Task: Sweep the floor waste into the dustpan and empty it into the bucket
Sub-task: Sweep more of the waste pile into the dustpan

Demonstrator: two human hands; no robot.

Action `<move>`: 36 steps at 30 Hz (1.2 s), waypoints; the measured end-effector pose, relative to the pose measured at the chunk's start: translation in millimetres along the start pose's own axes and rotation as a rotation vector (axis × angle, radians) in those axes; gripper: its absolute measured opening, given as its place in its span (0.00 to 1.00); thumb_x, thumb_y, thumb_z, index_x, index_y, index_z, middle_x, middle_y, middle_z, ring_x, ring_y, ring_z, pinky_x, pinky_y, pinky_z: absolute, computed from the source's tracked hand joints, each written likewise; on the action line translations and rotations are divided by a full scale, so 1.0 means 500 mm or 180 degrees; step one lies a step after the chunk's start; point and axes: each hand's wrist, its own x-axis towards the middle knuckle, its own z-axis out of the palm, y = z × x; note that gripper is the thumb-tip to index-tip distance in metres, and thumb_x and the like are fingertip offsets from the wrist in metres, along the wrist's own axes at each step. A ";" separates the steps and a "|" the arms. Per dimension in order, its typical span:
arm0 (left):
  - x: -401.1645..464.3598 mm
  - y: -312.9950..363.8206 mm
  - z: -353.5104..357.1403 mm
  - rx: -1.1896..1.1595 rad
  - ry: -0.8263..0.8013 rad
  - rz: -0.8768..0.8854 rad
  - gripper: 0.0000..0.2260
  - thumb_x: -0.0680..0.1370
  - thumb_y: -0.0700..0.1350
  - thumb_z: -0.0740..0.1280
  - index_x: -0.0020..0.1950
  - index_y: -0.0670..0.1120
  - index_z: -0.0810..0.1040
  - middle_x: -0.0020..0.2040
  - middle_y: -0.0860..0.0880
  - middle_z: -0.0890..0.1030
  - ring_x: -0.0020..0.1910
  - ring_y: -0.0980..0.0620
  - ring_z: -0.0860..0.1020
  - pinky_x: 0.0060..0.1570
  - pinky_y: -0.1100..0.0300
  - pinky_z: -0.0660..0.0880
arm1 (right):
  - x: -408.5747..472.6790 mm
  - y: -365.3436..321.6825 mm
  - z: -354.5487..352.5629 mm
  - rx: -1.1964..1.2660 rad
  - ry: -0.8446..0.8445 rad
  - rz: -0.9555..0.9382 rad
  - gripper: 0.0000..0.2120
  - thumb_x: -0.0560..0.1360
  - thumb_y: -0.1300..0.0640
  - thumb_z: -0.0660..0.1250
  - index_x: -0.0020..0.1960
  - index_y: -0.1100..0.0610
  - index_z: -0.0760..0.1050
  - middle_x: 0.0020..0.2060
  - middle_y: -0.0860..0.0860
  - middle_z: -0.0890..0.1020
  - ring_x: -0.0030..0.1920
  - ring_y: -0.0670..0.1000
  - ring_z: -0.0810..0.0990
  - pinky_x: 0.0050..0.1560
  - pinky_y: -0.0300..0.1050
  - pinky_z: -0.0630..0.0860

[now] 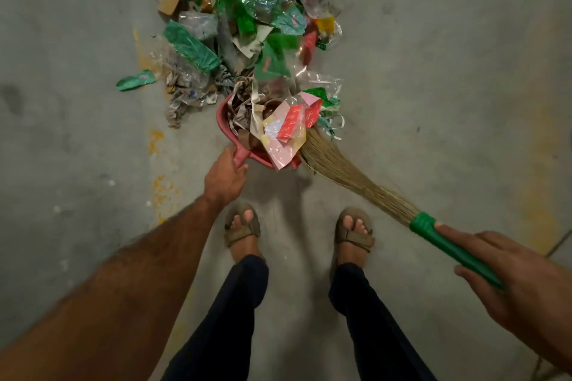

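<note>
The left hand (224,178) is curled tightly round the short pink handle of the red plastic dustpan (223,120), knuckles up, thumb towards the pan; its bare forearm runs straight down from the lower left corner to the wrist. The right hand (507,269) grips the green plastic handle of a straw-bristled broom (349,176), the forefinger stretched along the shaft and the other fingers wrapped beneath it, with the arm coming in from the lower right edge.

The dustpan sits on the grey concrete floor (448,86), heaped with crumpled brown paper, pink and red wrappers and clear film. The broom's bristle tips press against the load on the dustpan's right side. Beyond the dustpan, touching its far lip, a long pile of green, clear and cardboard waste (235,15) stretches away. Just nearer than the dustpan stand two feet in brown sandals (241,230) below dark trousers.
</note>
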 end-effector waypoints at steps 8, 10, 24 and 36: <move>-0.199 0.071 -0.125 -0.0300 -0.0050 -0.0059 0.17 0.80 0.49 0.65 0.67 0.46 0.69 0.58 0.45 0.79 0.55 0.43 0.78 0.54 0.51 0.74 | -0.241 -0.059 -0.100 -0.0051 0.0132 0.0035 0.35 0.73 0.49 0.71 0.77 0.38 0.61 0.47 0.43 0.77 0.31 0.45 0.75 0.24 0.40 0.76; -0.264 0.094 -0.171 -0.0374 -0.0049 -0.0070 0.17 0.80 0.49 0.65 0.67 0.47 0.69 0.58 0.46 0.79 0.55 0.43 0.78 0.55 0.49 0.74 | -0.320 -0.080 -0.134 -0.0048 0.0093 0.0180 0.34 0.74 0.49 0.71 0.77 0.39 0.62 0.48 0.44 0.77 0.32 0.44 0.75 0.25 0.41 0.76; -0.531 0.090 -0.486 -0.0643 0.0109 0.0600 0.15 0.79 0.49 0.66 0.63 0.46 0.70 0.56 0.44 0.80 0.53 0.40 0.79 0.54 0.46 0.75 | -0.736 -0.352 -0.250 -0.0396 0.0569 0.0541 0.31 0.81 0.40 0.56 0.79 0.34 0.44 0.60 0.39 0.70 0.44 0.43 0.76 0.33 0.33 0.72; -0.653 0.012 -0.659 -0.0229 -0.0119 0.1380 0.16 0.81 0.46 0.66 0.67 0.44 0.70 0.60 0.43 0.78 0.58 0.40 0.77 0.55 0.49 0.72 | -0.979 -0.658 -0.092 0.0073 0.0917 0.1279 0.30 0.80 0.41 0.57 0.78 0.33 0.48 0.56 0.40 0.71 0.43 0.45 0.78 0.33 0.38 0.71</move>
